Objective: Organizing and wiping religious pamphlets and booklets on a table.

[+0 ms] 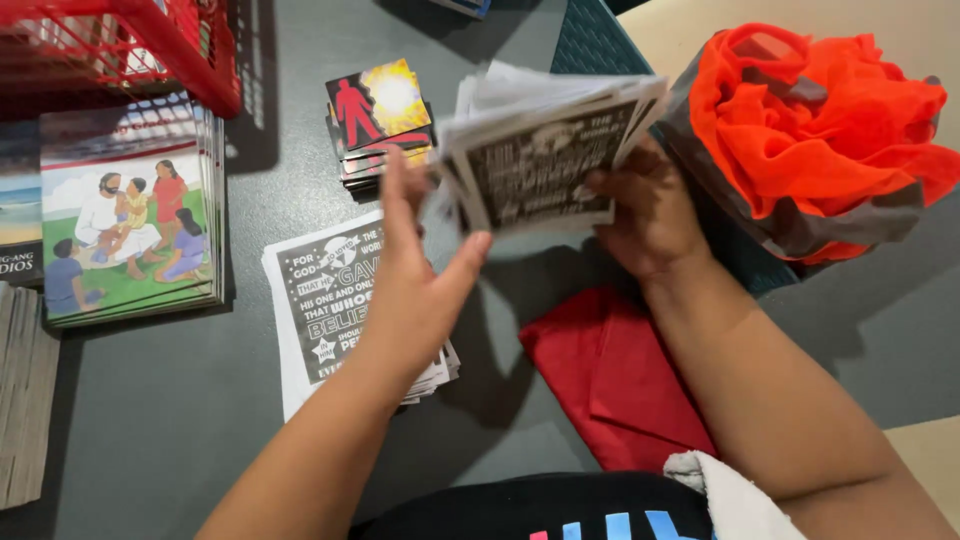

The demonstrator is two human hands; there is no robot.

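While both hands work above the dark grey table [180, 420], the right hand [650, 215] grips a thick sheaf of black-and-white leaflets [545, 155] from its right edge, fingers curled shut on the bundle, pages fanning loose at the top. The left hand [415, 265] is open, fingers spread and pointing up, its fingertips at the sheaf's left edge; whether they pinch a page I cannot tell. Directly below the left hand lies a flat stack of the same black-and-white leaflets [320, 300], white-bordered, tilted slightly, partly covered by the wrist. Behind it sits a small pile of square cards [378, 115], the top one showing a red figure against a yellow burst. Far left: a tall stack of illustrated booklets [130, 210] with a green and blue picture cover, its page edges facing right. A red plastic basket [150, 45] overhangs the top left corner. Right side is crowded: a bunched orange and grey cloth [820, 130] close beside the right hand, a folded red cloth [615, 375] under the right forearm. Open table shows between the booklets and the flat stack, and at the lower left.
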